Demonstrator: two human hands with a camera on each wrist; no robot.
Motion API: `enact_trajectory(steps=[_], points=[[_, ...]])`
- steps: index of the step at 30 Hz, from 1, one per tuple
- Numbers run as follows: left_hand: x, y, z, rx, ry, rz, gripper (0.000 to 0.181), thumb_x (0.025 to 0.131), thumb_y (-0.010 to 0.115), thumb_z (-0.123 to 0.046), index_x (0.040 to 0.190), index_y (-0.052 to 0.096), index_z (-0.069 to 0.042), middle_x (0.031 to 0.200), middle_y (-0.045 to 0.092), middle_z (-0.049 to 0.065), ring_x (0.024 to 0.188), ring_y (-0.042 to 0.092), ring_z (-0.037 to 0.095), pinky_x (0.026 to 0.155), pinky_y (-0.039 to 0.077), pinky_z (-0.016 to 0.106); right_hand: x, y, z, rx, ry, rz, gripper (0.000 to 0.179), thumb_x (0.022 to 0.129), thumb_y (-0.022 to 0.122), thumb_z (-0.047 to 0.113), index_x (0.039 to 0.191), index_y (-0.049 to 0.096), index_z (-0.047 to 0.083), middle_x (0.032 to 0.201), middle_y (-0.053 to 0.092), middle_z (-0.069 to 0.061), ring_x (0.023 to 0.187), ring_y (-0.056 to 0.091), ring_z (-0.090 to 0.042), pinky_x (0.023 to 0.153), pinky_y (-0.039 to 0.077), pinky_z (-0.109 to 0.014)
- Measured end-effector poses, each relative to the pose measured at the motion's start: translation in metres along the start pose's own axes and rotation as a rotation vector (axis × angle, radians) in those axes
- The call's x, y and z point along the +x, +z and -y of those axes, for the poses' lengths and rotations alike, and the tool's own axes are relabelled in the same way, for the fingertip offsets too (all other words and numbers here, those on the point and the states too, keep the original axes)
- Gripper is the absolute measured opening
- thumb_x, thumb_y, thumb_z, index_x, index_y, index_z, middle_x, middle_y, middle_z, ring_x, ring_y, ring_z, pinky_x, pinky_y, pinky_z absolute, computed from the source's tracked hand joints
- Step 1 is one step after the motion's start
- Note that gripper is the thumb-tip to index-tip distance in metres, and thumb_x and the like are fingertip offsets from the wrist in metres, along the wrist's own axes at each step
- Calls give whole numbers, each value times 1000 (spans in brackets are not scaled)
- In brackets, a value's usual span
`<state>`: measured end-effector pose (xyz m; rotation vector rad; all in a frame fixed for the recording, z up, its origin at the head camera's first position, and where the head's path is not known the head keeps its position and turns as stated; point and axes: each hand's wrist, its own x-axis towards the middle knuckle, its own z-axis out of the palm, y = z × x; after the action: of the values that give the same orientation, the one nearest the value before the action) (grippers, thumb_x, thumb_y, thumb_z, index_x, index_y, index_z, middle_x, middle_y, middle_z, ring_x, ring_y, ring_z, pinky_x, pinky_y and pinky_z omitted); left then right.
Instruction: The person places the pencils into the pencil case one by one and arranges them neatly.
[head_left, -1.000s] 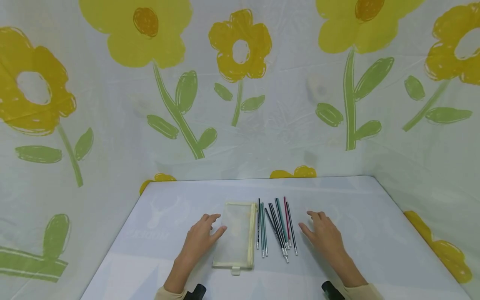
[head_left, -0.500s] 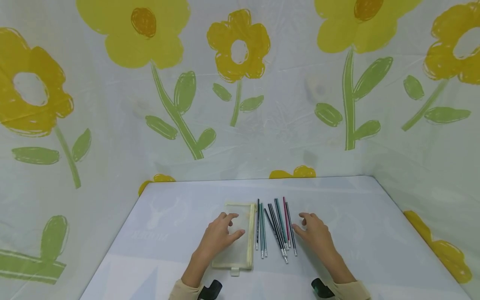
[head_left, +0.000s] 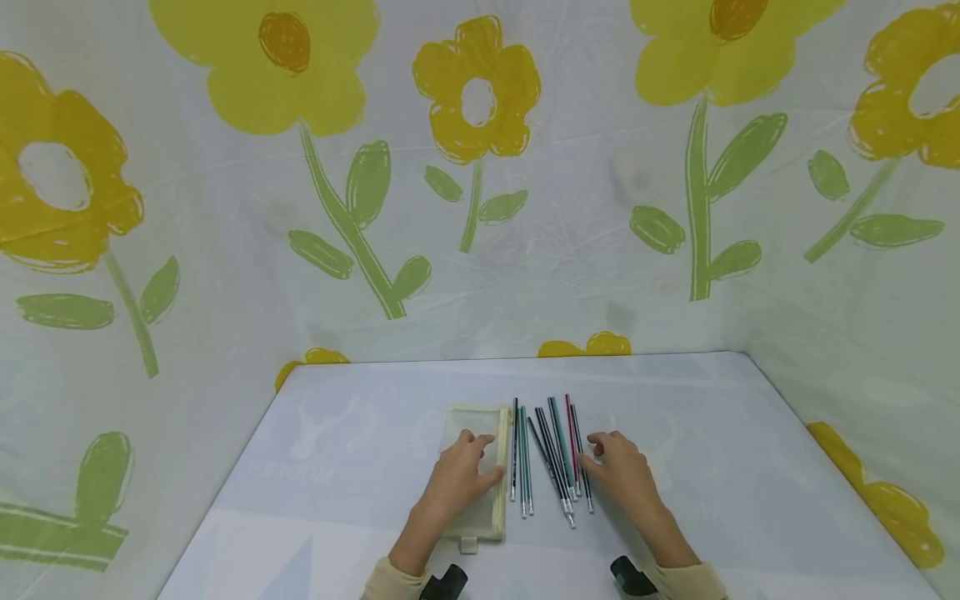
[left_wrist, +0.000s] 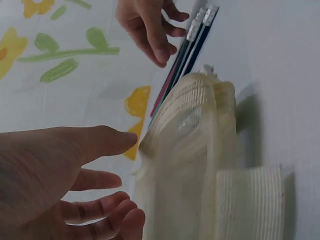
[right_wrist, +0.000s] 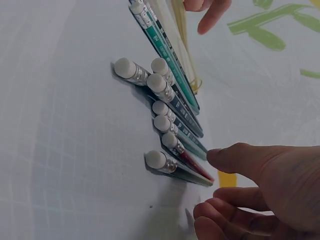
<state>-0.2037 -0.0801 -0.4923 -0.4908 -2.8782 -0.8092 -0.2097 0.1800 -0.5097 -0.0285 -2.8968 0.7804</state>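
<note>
A flower-printed sheet (head_left: 577, 208) backs the white surface (head_left: 345, 450). Between its side edges lie your translucent pencil pouch (head_left: 483, 510) and eraser-tipped pencils (head_left: 554, 458). Your left fingers (left_wrist: 97, 207) and right fingers (right_wrist: 242, 198) hang parted; you seem mid-reach, probably needing a pinch next.

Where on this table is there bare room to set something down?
Bare table lies left of the left hand, right of the right hand, and beyond the pouch and pencils, toward the far edge. The middle is crowded: pouch and pencils side by side, both hands close by.
</note>
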Motion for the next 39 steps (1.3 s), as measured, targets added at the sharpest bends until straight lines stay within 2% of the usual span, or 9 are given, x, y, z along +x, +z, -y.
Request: enact_trajectory(steps=[6,10,19,25,28,33,39], points=[[2,7,-5,-2,-18,4,55,83,76,-33,127,63,-2,93,55,7,65,45,10,50,40,17,-1,3,2,2,3,20,36,83,76,21,110,70,-2,83,62,-7,71,52,-16,57,49,-28],[3,9,-8,-10,-33,-12,55,82,77,-29,127,62,-2,94,57,9,66,47,11,51,42,19,0,4,2,-1,-4,27,32,82,76,16,108,71,-2,81,62,-7,70,52,-17,57,49,-29],[6,10,-10,-25,-42,11,52,83,74,-22,128,61,-1,91,57,7,69,51,12,53,43,20,2,4,7,8,-5,41,28,81,74,11,105,71,-3,79,60,-6,69,50,-17,54,43,-26],[7,11,-8,-61,-30,13,41,78,66,-4,119,66,3,84,60,6,70,52,12,54,42,20,2,4,11,23,16,54,29,81,73,9,106,70,-5,76,58,-5,68,49,-16,52,40,-24],[8,10,-6,-75,-27,17,36,77,64,-1,112,69,4,82,61,6,69,51,11,54,44,20,2,3,13,29,23,66,29,81,74,8,106,70,-6,75,57,-5,67,48,-16,50,39,-24],[9,8,-2,-102,-2,34,34,78,63,0,112,70,4,83,63,7,67,53,9,54,45,18,1,0,16,29,37,76,31,80,75,8,106,69,-7,75,58,-5,66,49,-17,49,39,-24],[9,-1,5,-278,11,91,35,85,58,3,119,65,8,88,66,12,58,61,5,46,52,13,0,0,16,45,56,81,32,81,74,7,108,68,-8,74,59,-5,65,50,-16,49,42,-25]])
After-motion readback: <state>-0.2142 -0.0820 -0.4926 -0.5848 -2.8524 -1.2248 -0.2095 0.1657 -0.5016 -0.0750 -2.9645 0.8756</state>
